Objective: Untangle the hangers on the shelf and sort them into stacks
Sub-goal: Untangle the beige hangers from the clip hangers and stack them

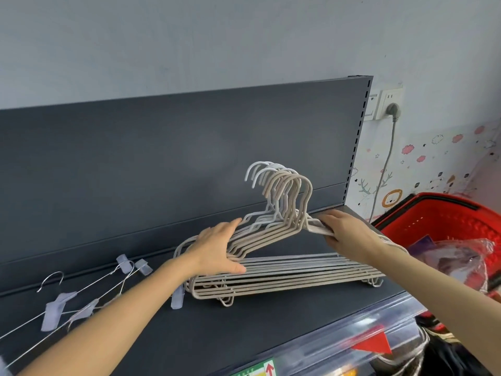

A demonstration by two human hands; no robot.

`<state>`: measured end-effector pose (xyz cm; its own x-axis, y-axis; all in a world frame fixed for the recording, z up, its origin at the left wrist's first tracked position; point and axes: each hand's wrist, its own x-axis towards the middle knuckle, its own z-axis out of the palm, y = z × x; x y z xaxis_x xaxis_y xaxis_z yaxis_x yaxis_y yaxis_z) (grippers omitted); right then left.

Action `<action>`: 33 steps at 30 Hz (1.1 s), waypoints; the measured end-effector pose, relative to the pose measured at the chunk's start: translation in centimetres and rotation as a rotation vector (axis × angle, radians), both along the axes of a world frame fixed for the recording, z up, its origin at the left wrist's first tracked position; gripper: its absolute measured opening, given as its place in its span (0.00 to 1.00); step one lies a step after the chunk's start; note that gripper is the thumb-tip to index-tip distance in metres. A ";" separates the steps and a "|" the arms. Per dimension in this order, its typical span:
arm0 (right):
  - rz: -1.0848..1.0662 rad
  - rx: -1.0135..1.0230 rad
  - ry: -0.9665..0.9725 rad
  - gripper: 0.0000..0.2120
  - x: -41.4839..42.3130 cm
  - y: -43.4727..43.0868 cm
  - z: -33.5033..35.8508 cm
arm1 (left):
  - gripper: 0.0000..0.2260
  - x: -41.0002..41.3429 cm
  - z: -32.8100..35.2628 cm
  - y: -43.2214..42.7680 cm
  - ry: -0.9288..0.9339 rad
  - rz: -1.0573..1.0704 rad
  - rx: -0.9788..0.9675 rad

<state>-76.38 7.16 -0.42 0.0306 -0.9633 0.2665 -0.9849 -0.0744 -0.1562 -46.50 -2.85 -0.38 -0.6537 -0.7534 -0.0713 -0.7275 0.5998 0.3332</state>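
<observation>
**Both hands on the coated stack, one at each shoulder**

Nearest the camera runs the clear price rail (352, 329) along the front edge of the dark shelf (244, 335). Just behind it to the left, under the left forearm, lie the wire clip hangers (89, 294), loosely crossed and well apart from the main bundle.

At mid-shelf sit the coated hangers (284, 275) — beige and white, nested together. Their bottom bars rest on the shelf and their long axis runs left to right along it. The left hand (217, 251) lies over the left shoulders, fingers stretched out fairly straight on top and thumb spread down toward the bars; it looks to be pressing rather than clenching. The right hand (349, 237) has its fingers curled round the right shoulder arms, gripping them.

Between the two hands the hooks (284, 185) rise up and back toward the rear panel (135, 164). Any squaring-up would likely go along that left–right axis, and the left hand is the nearer one to the wire clip hangers.

A red basket (447, 221) stands off the shelf's right end.
</observation>
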 end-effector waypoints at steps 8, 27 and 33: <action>-0.005 -0.057 0.030 0.20 -0.1 0.7 0.2 | 0.32 -0.7 -1.5 0.9 0.213 0.074 -0.207; 0.010 0.334 0.045 0.53 1.0 1.0 2.0 | 0.53 -3.2 0.1 1.8 -0.090 -0.072 -0.076; 0.003 0.311 0.063 0.54 1.5 0.6 1.9 | 0.54 -5.4 1.0 2.8 -0.125 -0.066 -0.107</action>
